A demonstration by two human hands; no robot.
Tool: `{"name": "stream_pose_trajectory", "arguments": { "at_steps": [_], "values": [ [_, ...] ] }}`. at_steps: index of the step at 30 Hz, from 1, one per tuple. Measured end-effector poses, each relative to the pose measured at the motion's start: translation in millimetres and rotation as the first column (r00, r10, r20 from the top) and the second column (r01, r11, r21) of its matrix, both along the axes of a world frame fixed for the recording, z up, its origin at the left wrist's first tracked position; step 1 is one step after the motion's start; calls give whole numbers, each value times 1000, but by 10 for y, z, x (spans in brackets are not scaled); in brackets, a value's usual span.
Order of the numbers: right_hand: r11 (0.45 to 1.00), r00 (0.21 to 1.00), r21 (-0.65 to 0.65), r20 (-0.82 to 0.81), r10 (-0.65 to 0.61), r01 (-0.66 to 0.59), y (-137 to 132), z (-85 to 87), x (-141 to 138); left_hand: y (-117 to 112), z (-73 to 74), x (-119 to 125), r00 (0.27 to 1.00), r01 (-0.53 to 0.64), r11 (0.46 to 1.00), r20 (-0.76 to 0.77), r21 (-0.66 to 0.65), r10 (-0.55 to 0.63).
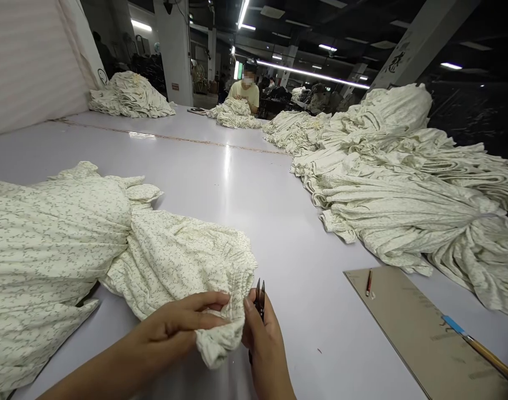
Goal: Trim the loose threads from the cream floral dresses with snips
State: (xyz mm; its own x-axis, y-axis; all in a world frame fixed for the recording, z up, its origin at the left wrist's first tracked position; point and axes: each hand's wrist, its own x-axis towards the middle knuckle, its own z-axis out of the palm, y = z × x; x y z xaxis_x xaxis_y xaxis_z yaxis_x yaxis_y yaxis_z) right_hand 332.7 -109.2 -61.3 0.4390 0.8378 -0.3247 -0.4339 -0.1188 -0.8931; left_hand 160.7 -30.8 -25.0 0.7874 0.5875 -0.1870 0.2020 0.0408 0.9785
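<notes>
A pale garment (pixel 174 261) with a small leafy print lies across the near left of the table, its gathered elastic edge (pixel 237 278) lifted towards me. My left hand (pixel 183 322) pinches that edge between thumb and fingers. Dark thread snips (pixel 260 297) rest in my right hand (pixel 264 344), blades pointing up and slightly parted. The right thumb is at the gathered edge, close beside the cloth; whether it presses on it I cannot tell. More of the same printed cloth (pixel 49 239) spreads out to the left.
Heaped garments (pixel 387 183) line the right side of the table (pixel 195 178). A brown board (pixel 396 311) at the near right carries a red pencil stub (pixel 369 282) and a blue-tipped stick (pixel 454 324). Further piles (pixel 131 94) stand at the back, where a person (pixel 245 91) sits.
</notes>
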Motion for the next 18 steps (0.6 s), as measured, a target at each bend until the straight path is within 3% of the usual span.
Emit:
{"name": "stream_pose_trajectory", "arguments": {
  "at_steps": [4, 7, 9, 12, 13, 14, 15, 18],
  "values": [
    [1000, 997, 1, -71, -31, 32, -15, -42, 37, -74, -56, -70, 996, -19, 975, -75, 223, 36],
    [998, 995, 25, -89, -53, 55, -21, -43, 26, -102, -97, -67, 991, 27, 894, -132, 448, 36],
    [997, 993, 32, -102, -65, 69, -9, -19, -20, -146, -176, -18, 991, 39, 767, -124, 641, 53],
    [995, 993, 70, -102, -58, 65, 29, 42, -110, -244, -348, 114, 991, -100, 525, 36, 845, 132],
    [993, 995, 96, -88, -53, 62, 41, 63, -130, -272, -389, 157, 985, -141, 473, 74, 870, 156],
    [991, 997, 123, -66, -44, 52, 51, 83, -140, -291, -405, 190, 980, -162, 457, 90, 874, 176],
    [989, 999, 144, -38, -32, 37, 55, 99, -137, -296, -389, 207, 975, -182, 479, 94, 859, 202],
    [987, 999, 159, 49, 23, -31, 28, 134, -74, -199, -145, 132, 943, -286, 685, 70, 671, 325]
  ]
}}
